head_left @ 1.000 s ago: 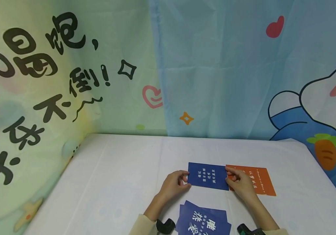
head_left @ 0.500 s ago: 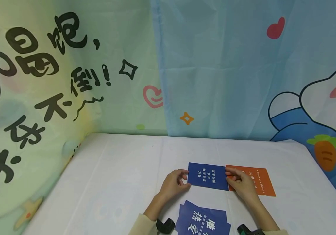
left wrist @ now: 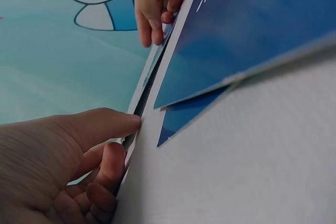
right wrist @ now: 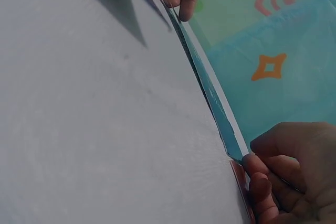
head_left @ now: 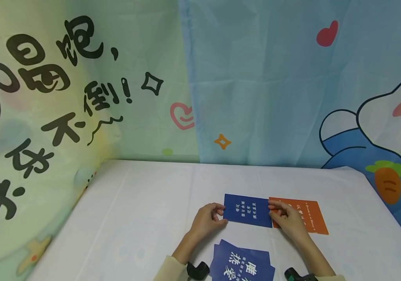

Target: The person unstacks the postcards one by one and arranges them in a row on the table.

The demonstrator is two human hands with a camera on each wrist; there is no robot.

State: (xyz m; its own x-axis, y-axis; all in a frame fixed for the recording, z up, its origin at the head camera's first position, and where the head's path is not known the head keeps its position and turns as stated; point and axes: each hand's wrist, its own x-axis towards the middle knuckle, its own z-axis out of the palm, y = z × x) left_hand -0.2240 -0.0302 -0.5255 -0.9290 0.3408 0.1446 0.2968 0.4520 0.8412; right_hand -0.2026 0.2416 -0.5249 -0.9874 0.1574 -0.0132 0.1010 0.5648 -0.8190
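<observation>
A dark blue card point(head_left: 247, 210) with white Chinese writing lies flat between my two hands in the head view. My left hand point(head_left: 205, 219) holds its left edge, thumb at the near corner and index finger higher up. At the right edge, my right hand point(head_left: 288, 221) grips the card the same way. An orange card point(head_left: 315, 218) with white writing lies on the right, partly hidden by the right hand and touching or slightly under the blue card's side. In the right wrist view the blue card point(right wrist: 210, 95) shows edge-on, and the orange card point(right wrist: 239, 182) begins beside the fingers.
Nearer to me, between the forearms, lies an uneven pile of blue cards point(head_left: 261, 257) with large white characters. A white cloth point(head_left: 144, 210) covers the table. Behind it hangs a printed curtain point(head_left: 249, 78), and black wrist devices point(head_left: 197, 271) sit on both forearms.
</observation>
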